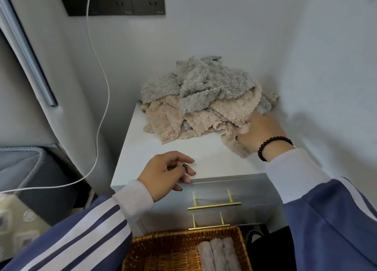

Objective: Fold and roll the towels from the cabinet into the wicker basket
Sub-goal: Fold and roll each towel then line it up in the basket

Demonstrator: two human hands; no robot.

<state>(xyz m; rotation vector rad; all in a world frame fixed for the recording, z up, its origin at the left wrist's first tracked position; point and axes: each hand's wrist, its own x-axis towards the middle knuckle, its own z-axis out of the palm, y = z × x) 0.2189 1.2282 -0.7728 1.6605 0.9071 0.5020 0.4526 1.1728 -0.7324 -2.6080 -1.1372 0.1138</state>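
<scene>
A loose heap of fluffy towels, grey ones (201,81) over beige ones (169,121), lies at the back of the white cabinet top (163,146), against the wall corner. My right hand (263,130) reaches into the heap's right side and grips a beige towel (234,142) that trails toward the front. My left hand (169,172) rests on the cabinet's front edge with its fingers apart, holding nothing. The wicker basket (146,248) stands below the drawers and holds two or three rolled pale towels (218,254) on its right side.
Two drawers with brass handles (214,204) face me. A white cable (102,99) hangs from a wall socket (114,0) on the left. A grey padded seat (34,168) stands to the left of the cabinet. Walls close in behind and to the right.
</scene>
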